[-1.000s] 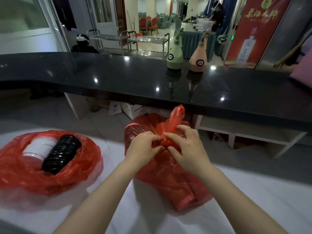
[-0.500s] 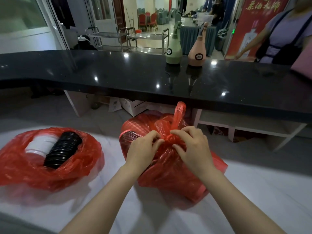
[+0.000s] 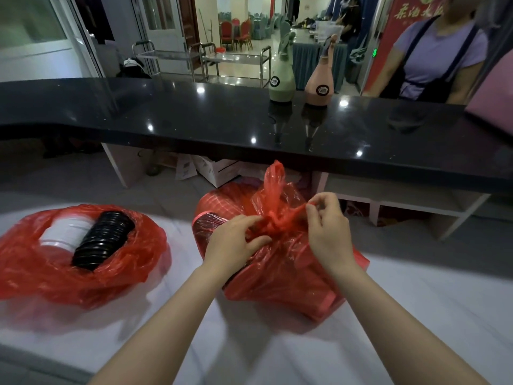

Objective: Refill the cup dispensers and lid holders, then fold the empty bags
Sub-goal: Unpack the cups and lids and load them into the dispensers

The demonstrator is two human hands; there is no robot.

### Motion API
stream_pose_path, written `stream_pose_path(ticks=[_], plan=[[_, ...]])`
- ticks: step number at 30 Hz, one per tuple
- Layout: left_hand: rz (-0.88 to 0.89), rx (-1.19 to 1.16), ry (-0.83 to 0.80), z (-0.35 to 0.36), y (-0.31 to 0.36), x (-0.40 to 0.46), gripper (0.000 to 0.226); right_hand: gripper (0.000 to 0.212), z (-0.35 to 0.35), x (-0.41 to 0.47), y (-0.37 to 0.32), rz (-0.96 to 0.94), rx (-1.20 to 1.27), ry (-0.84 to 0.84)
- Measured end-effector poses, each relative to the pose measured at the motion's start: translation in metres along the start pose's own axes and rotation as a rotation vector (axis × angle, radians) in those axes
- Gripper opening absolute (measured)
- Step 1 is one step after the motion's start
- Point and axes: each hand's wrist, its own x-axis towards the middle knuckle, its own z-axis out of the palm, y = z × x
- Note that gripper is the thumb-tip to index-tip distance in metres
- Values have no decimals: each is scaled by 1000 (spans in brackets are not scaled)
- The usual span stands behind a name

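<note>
The tied red bag [image 3: 280, 262] sits on the white counter [image 3: 416, 315], knot not yet undone: left hand [image 3: 233, 245] pinches the knot, right hand [image 3: 329, 232] pinches a handle strand. The open bag [image 3: 41, 273] of black lids [image 3: 102, 240] looks unemptied; refilling and folding remain.

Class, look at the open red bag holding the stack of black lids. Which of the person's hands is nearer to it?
Left. The left hand grips the knot of the tied red bag, on the side facing the open red bag and its black lids. The right hand pinches a handle farther away.
</note>
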Motion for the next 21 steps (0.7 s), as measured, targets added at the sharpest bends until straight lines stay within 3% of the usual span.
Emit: stream_pose_path(ticks=[5,7,10,13,16,17,21], plan=[[-50,-13,-14,-3,-3,-2,41,12,-7,6,-6,171,197,54],[-57,-58,-50,-4,-2,1,38,33,-7,2,-6,152,205,-1],[-24,63,-37,-4,2,6,37,52,-6,-4,-5,73,18,-171],[-12,242,-44,-5,4,10,35,46,-4,-9,0,-54,-315,-339],[-13,166,-51,-15,6,15,11,15,-7,-10,4,-128,-404,-219],[-41,141,0,-21,5,17,16,7,-9,-9,5,-133,-428,-182],[-235,22,209,-53,-19,24,18,13,-20,-4,11,1,-373,-48]])
